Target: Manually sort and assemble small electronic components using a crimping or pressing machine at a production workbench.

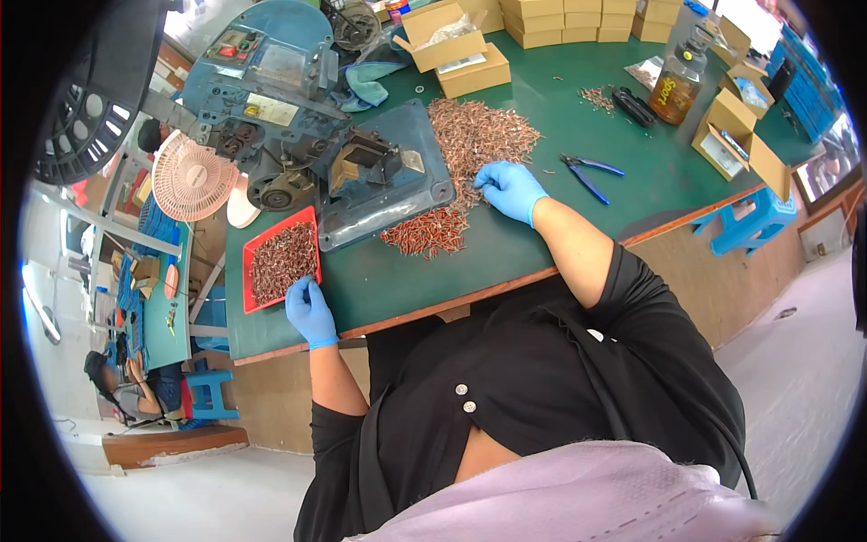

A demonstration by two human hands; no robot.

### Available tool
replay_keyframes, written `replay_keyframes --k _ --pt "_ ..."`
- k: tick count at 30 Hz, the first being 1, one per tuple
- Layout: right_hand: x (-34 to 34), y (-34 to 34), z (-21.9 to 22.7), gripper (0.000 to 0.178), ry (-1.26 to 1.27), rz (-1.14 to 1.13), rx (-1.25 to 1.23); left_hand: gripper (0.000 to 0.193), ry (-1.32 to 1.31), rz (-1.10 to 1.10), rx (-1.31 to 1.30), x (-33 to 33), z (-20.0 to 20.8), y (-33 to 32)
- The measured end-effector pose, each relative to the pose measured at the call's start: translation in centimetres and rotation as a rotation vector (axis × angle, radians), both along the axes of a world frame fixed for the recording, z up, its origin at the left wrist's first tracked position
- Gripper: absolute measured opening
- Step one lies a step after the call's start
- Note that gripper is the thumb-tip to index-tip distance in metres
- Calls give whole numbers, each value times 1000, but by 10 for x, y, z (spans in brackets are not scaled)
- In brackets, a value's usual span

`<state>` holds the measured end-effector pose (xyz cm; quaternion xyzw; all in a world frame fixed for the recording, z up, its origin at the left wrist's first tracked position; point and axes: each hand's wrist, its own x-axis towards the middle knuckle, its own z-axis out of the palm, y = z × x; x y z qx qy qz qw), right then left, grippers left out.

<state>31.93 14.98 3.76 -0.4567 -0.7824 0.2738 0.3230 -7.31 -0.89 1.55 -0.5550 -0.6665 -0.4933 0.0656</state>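
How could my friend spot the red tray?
On the green table, find the big blue machine. Left of its base, by the person's left hand, sits the red tray. Unlike the loose heaps nearby, its small parts have walls around them.

"Does the left hand (312, 313), left of centre, pinch anything?"
"Too small to tell. Same for the right hand (512, 191), just above centre."
"And up top?"
"The upper edge cuts off the stacked cardboard boxes (581, 20), toward the right."
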Motion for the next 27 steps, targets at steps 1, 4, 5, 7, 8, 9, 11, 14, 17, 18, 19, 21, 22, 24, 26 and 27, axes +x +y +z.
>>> replay_keyframes --k 1,4,5,7,8,9,11,14,17,18,19,21,22,24,26,27 --pt "-2 -1 -1 17 5 -1 -13 11 -12 -1 3 -1 -1 -2" --pt "-5 -3 -4 17 16 -8 -13 10 -23 -2 75 -2 -3 -1" --pt "-8 -3 -6 16 25 -21 2 10 -25 5 74 -3 -2 -1" --pt "-11 -2 -5 17 40 -30 -27 9 -26 10 50 -3 1 1" --pt "-12 -1 -5 19 59 -43 -53 9 -29 12 48 -5 0 2" --pt "-13 -2 -7 19 55 -41 -56 9 -9 3 61 -7 -1 3" --pt "-15 -2 -9 20 137 -71 -35 9 9 -5 71 -10 -4 2" --pt "-16 2 -10 18 170 -87 -102 11 -45 -14 15 -14 -6 4" --pt "-15 2 -8 17 191 -113 -144 11 -15 -32 23 -12 -3 5" --pt "-15 2 -9 17 191 -114 -147 11 -27 -25 -1 -13 -3 5" --pt "-15 2 -10 16 207 -113 -147 11 -39 -19 -24 -12 -4 6" --pt "-14 4 -11 15 224 -114 -149 11 -32 -21 -9 -10 -5 7" --pt "-13 5 -11 13 180 -113 -86 11 -24 -22 8 -8 -5 7" --pt "-10 8 -14 11 141 -113 -27 12 -22 -23 10 -6 -5 8" --pt "-8 11 -19 11 138 -77 92 12 -16 -24 11 -4 -4 9" --pt "-8 11 -18 11 143 -76 88 11 -3 -17 35 -2 -4 9"
